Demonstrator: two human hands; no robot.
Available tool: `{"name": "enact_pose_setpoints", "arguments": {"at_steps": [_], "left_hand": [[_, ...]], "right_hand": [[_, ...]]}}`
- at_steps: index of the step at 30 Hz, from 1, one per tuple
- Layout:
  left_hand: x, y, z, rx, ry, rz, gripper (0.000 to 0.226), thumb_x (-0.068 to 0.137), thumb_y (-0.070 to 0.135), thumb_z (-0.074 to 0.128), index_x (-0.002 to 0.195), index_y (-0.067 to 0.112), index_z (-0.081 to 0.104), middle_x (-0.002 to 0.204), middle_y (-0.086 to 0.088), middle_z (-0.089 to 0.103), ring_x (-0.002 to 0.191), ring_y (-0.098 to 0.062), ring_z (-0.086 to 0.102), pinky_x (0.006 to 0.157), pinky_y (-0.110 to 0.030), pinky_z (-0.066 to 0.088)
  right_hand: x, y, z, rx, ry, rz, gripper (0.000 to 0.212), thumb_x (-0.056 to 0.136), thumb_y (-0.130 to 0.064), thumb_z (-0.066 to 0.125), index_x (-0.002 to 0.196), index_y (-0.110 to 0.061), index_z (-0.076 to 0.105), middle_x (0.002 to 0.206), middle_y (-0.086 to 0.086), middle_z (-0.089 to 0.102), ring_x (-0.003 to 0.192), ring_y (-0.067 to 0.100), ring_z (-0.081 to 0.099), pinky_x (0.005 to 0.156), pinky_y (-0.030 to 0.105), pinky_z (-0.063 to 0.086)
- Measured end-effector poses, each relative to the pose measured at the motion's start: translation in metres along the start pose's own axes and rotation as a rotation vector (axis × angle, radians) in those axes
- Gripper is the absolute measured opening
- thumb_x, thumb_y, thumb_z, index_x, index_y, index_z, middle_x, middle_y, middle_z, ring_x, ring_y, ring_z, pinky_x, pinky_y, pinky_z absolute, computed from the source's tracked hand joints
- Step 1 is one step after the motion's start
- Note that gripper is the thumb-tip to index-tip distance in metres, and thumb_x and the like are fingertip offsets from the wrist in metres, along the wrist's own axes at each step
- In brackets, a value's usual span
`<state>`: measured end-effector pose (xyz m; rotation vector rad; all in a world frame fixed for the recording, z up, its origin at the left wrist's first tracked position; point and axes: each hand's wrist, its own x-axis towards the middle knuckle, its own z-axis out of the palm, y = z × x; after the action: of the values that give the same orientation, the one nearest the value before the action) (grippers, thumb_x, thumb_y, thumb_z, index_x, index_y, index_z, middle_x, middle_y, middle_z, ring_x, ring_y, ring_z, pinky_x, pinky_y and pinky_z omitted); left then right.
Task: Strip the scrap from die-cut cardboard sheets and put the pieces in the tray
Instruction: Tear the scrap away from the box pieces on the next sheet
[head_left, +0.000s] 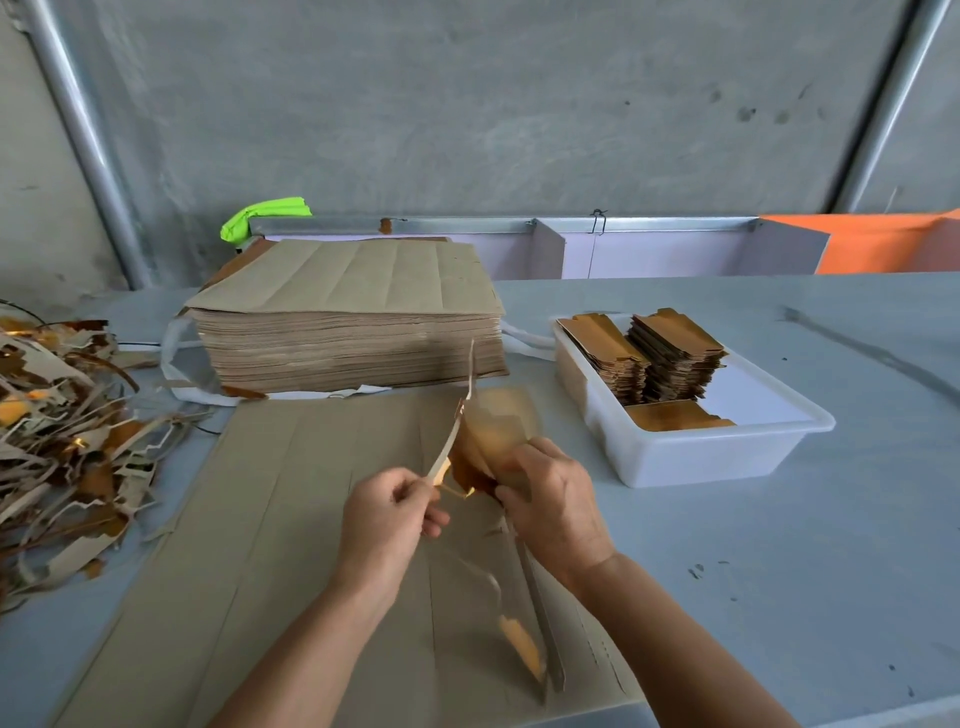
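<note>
My left hand (387, 512) pinches a thin scrap strip (457, 415) that rises from the hand toward the stack. Just to its right, my right hand (556, 499) grips a blurred gold-faced die-cut piece (498, 431). Both hands hover over a flat die-cut cardboard sheet (291, 519) lying on the table. More loose scrap (524, 649) dangles below my hands. A thick stack of uncut sheets (348, 322) sits behind. At the right, a white plastic tray (701, 452) holds stacks of stripped pieces (670, 358).
A heap of torn scrap strips (67, 447) covers the table's left side. The grey table (779, 545) extends right of the tray. A metal rail (467, 224) with a green tape wad (265, 215) and an orange panel (883, 244) run along the back wall.
</note>
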<state>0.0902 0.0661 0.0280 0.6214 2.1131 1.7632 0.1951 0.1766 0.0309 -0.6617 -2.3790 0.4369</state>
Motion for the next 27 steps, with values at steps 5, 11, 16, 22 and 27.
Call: {"name": "enact_pose_setpoints", "arguments": {"at_steps": [5, 11, 16, 22, 27], "left_hand": [[0.005, -0.004, -0.005, -0.038, 0.007, -0.009, 0.019, 0.091, -0.008, 0.05, 0.092, 0.008, 0.06, 0.075, -0.007, 0.068, 0.043, -0.01, 0.058, 0.042, -0.018, 0.043], [0.011, 0.007, 0.0, 0.033, -0.167, 0.023, 0.038, 0.092, -0.006, 0.044, 0.093, 0.026, 0.066, 0.078, 0.013, 0.069, 0.057, -0.003, 0.056, 0.054, -0.011, 0.04], [0.013, 0.008, 0.002, 0.149, -0.138, 0.152, 0.015, 0.091, 0.017, 0.061, 0.086, 0.023, 0.074, 0.081, 0.007, 0.071, 0.081, -0.011, 0.063, 0.075, -0.025, 0.047], [0.015, 0.006, 0.002, 0.356, -0.082, 0.3, 0.016, 0.091, 0.015, 0.061, 0.083, 0.011, 0.073, 0.07, 0.004, 0.068, 0.071, -0.016, 0.062, 0.064, -0.021, 0.044], [0.018, 0.007, -0.001, 0.362, -0.104, 0.294, 0.015, 0.09, 0.011, 0.06, 0.085, 0.006, 0.073, 0.069, 0.005, 0.066, 0.068, -0.01, 0.058, 0.061, -0.015, 0.039]], "right_hand": [[0.004, 0.002, 0.003, 0.131, 0.052, 0.141, 0.011, 0.089, -0.01, 0.059, 0.079, -0.013, 0.063, 0.088, -0.003, 0.058, 0.073, 0.01, 0.052, 0.06, 0.011, 0.042], [0.011, -0.011, 0.006, 0.09, -0.04, 0.084, 0.022, 0.085, -0.029, 0.064, 0.094, -0.01, 0.067, 0.094, 0.001, 0.058, 0.081, 0.018, 0.056, 0.064, 0.016, 0.039], [0.011, -0.015, 0.003, 0.108, -0.124, 0.003, 0.034, 0.08, -0.04, 0.069, 0.098, -0.012, 0.063, 0.089, -0.006, 0.048, 0.073, 0.011, 0.05, 0.053, 0.006, 0.034], [0.018, -0.013, 0.001, 0.059, -0.191, -0.04, 0.027, 0.082, -0.029, 0.07, 0.099, -0.009, 0.068, 0.092, -0.003, 0.054, 0.077, 0.015, 0.054, 0.065, 0.012, 0.042], [0.026, -0.008, -0.013, 0.054, -0.226, 0.032, 0.023, 0.087, -0.024, 0.062, 0.106, -0.014, 0.071, 0.102, 0.006, 0.06, 0.092, 0.022, 0.058, 0.082, 0.03, 0.047]]}}
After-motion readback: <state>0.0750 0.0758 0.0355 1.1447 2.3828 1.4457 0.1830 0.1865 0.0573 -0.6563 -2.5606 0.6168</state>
